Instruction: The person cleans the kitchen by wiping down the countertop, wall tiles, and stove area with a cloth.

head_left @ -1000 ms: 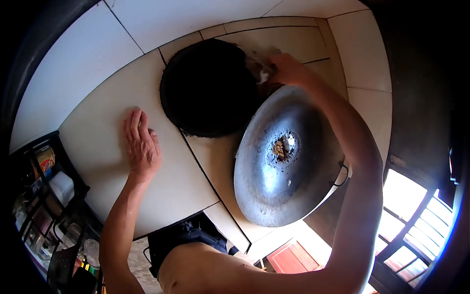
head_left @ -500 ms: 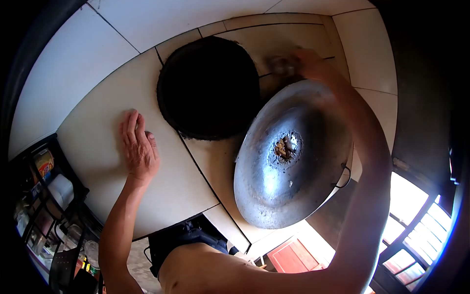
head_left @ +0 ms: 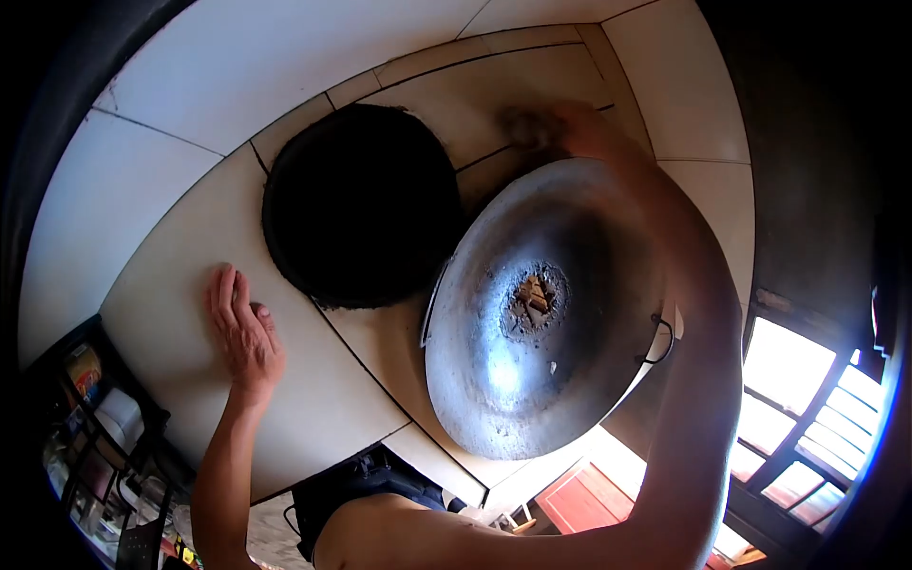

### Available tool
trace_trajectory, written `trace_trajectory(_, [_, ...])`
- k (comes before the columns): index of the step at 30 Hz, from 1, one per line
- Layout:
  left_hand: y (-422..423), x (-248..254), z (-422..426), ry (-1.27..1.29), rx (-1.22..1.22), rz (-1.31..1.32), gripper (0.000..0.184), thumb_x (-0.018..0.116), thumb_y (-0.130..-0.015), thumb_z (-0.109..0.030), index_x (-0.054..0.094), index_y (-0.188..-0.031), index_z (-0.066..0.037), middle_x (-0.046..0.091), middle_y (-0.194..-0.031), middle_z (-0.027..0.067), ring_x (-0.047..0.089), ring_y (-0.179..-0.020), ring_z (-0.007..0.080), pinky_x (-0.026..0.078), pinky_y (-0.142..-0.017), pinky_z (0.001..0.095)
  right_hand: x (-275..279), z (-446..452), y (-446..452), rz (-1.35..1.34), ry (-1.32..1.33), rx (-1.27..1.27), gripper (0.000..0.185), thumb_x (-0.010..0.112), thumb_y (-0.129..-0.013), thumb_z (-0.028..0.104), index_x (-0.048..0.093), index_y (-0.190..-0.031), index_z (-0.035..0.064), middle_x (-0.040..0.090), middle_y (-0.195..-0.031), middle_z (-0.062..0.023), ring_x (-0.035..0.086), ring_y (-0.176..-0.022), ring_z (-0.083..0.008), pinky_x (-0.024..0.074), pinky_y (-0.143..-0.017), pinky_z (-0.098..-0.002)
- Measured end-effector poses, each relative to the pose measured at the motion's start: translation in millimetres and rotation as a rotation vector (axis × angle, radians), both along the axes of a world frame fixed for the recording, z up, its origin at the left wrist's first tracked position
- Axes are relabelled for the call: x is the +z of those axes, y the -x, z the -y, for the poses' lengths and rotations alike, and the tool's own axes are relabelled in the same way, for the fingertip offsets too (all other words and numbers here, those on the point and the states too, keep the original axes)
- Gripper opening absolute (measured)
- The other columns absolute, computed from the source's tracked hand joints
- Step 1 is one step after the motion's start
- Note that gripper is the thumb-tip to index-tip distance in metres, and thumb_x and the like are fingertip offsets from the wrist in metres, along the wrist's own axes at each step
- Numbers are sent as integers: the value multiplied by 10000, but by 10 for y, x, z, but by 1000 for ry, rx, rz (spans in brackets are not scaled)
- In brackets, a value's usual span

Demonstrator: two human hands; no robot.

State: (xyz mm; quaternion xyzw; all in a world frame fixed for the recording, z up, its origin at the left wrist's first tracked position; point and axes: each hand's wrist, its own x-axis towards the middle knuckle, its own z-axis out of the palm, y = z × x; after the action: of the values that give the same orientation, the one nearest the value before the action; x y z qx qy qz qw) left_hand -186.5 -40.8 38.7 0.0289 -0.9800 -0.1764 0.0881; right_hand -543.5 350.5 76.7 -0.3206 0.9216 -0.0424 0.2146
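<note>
My left hand (head_left: 247,337) rests on the pale tiled counter (head_left: 313,399), fingers stretched out, holding nothing. At the far side, beyond the wok, my right hand (head_left: 575,131) is blurred by motion and pressed low over the tiles. A dark, bunched thing (head_left: 527,126) is in its fingers; its kind cannot be made out. Under my right forearm a large grey metal wok (head_left: 494,408) sits tilted, with small brown scraps (head_left: 535,293) in its bottom. To its left is the round black stove opening (head_left: 361,204), its inside too dark to see.
A black rack (head_left: 104,427) with packets and jars stands at the lower left. White tiled walls (head_left: 228,76) border the counter at the back and right. A red panel (head_left: 584,499) and a bright window (head_left: 788,366) show at the lower right.
The view has shifted, so the stove opening and wok appear further left and lower. My right hand, still blurred, stays at the far tiles with the dark thing. My left hand remains flat.
</note>
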Motion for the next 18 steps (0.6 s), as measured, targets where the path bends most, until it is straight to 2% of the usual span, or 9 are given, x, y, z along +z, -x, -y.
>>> trace_trajectory(3, [9,-11,-15,7,4,25,427,389,-900,-123,331,-1282,59,299,-1370,198,265,-1289,385,197,-1055,524,1,-663,252,67,-115,-219,341,596,-774,227,589,-1055,33,629,-933,-189,615,-878,-301,469,-761,-381])
trace_trajectory(4, [-5,-2,0,15,6,41,431,391,-899,-126,328,-1284,57,296,-1373,198,261,-1292,386,194,-1056,525,99,-766,160,-30,38,-158,354,576,-794,252,581,-1077,39,631,-933,-190,618,-870,-310,471,-770,-388])
trace_trajectory(8, [-27,-19,5,36,31,64,439,397,-891,-118,323,-1289,51,288,-1377,199,254,-1297,386,192,-1059,527,211,-964,192,-189,-380,-426,415,577,-800,353,582,-1082,49,629,-932,-205,622,-846,-346,484,-769,-410])
trace_trajectory(10, [0,14,-2,41,25,88,440,401,-886,-113,325,-1289,49,287,-1377,200,259,-1293,387,193,-1058,530,231,-992,130,-256,-280,-442,431,598,-778,366,585,-1069,48,625,-934,-215,621,-841,-358,488,-757,-423])
trace_trajectory(11, [7,16,7,23,23,71,437,398,-887,-111,326,-1286,51,290,-1375,202,261,-1291,389,194,-1058,530,106,-996,189,-180,-105,-492,405,604,-768,353,592,-1020,36,623,-917,-220,618,-835,-366,489,-740,-431])
trace_trajectory(13, [15,-5,-11,-19,11,22,430,393,-888,-106,328,-1281,56,295,-1369,208,266,-1285,393,196,-1056,532,-279,-943,441,-260,-59,-429,320,603,-757,290,601,-919,14,619,-895,-229,606,-832,-385,486,-728,-445])
trace_trajectory(15, [27,1,-17,-12,-2,7,421,344,-917,-146,327,-1276,74,297,-1367,221,265,-1275,408,199,-1050,519,-475,-560,412,-579,-176,-299,172,601,-732,167,603,-788,4,612,-860,-235,588,-838,-406,479,-736,-446])
trace_trajectory(17, [14,12,-47,-13,-3,0,416,323,-934,-166,331,-1269,81,303,-1362,231,279,-1262,415,214,-1043,506,-431,-299,315,-462,-243,-39,169,571,-738,99,598,-883,16,599,-928,-220,576,-902,-376,468,-799,-423])
trace_trajectory(18, [24,25,-101,6,-7,-1,412,324,-935,-166,333,-1266,80,305,-1359,231,287,-1257,415,220,-1041,503,-481,-392,263,-529,-8,2,198,556,-758,97,586,-937,19,592,-958,-209,571,-923,-358,464,-816,-411])
